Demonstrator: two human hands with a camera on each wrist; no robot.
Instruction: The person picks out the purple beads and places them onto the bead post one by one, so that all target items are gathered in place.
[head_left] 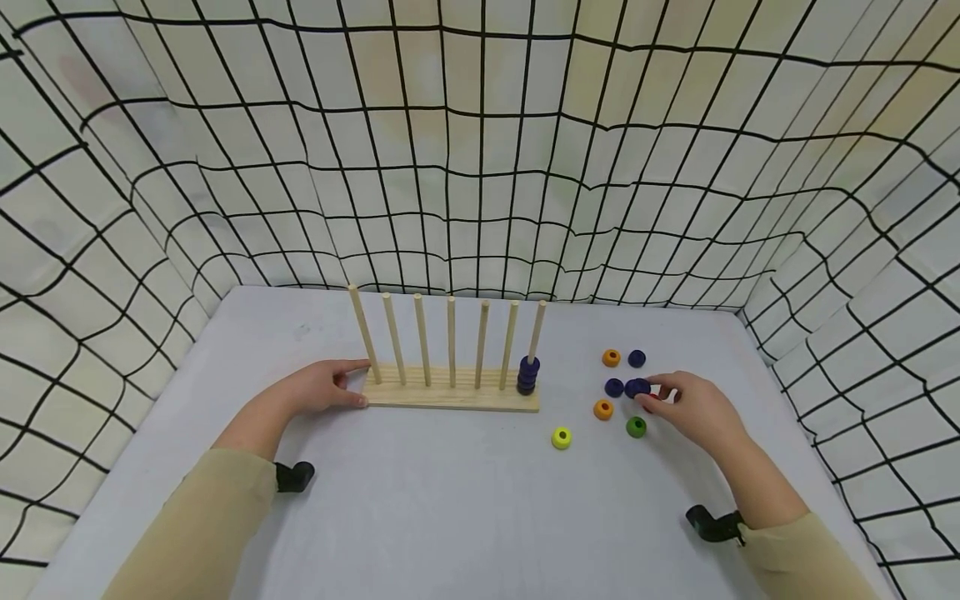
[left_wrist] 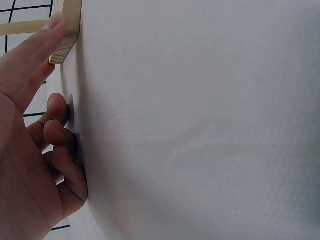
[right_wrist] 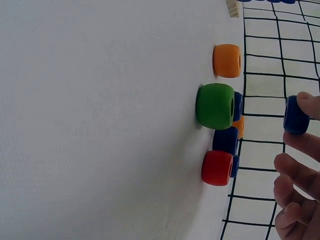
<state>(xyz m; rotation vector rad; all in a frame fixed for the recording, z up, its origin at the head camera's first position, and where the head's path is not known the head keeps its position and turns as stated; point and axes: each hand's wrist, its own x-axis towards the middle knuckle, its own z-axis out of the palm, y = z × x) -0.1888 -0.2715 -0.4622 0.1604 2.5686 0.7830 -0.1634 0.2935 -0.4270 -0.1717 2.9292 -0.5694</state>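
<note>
A wooden peg board (head_left: 450, 398) with several upright pegs stands on the table. Its rightmost peg carries a stack of dark blue beads (head_left: 528, 377). My left hand (head_left: 328, 387) grips the board's left end, thumb at the front edge and index finger at the back; the other fingers are curled on the table. Between thumb and index finger my right hand (head_left: 692, 406) pinches a blue bead (right_wrist: 297, 115), held up above the loose beads. Under and around that hand lie a red bead (right_wrist: 217, 168), a green bead (head_left: 636, 427) and more blue beads (head_left: 614, 387).
Two orange beads (head_left: 603, 409) lie between the board and my right hand. A yellow bead (head_left: 561, 437) rests nearest the front. Behind and beside the white table (head_left: 450, 500) rises black netting (head_left: 480, 175) over pale sheets.
</note>
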